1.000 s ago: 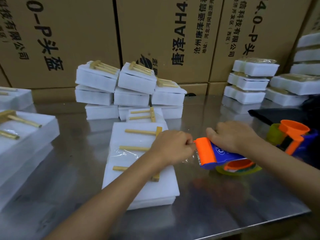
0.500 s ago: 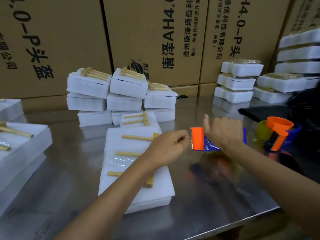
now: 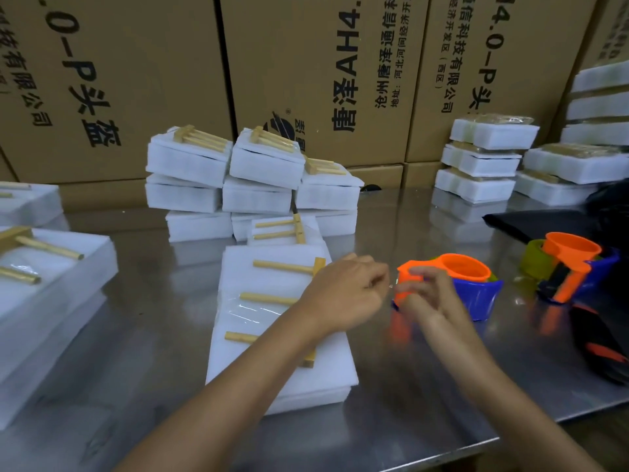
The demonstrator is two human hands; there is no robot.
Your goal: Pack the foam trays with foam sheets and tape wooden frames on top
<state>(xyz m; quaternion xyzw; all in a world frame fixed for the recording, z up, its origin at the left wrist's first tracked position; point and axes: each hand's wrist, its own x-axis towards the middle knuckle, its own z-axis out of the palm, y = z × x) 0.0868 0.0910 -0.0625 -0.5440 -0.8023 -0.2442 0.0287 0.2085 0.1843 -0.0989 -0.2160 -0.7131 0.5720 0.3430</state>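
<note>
The foam tray (image 3: 282, 335) I am working on lies flat on the counter (image 3: 425, 386), directly under my left forearm, with a wooden frame (image 3: 289, 294) resting on top of it. A glossy strip of clear tape (image 3: 252, 310) already crosses the frame's middle bar, so I judge this frame as at least partly fastened; whether more strips are needed I cannot say from here.

My left hand (image 3: 343, 294) hovers just past the tray's right edge, fingers curled in what looks like a pinch. I may have the free end of the tape there, but it is too thin and blurred to confirm. My right hand (image 3: 425, 298) is just beside it, fingers wrapped on the orange front of the tape dispenser (image 3: 456, 284), which sits on the counter.

A second dispenser (image 3: 571, 267) stands further right of my right hand. Beyond my left hand, a stack of finished trays (image 3: 252, 178) with frames on top shows much is done. Further beyond the right hand, another pile of trays (image 3: 486, 158) carries no frames, so I judge those still wait. To the far left, more framed trays (image 3: 51, 267) sit.
</note>
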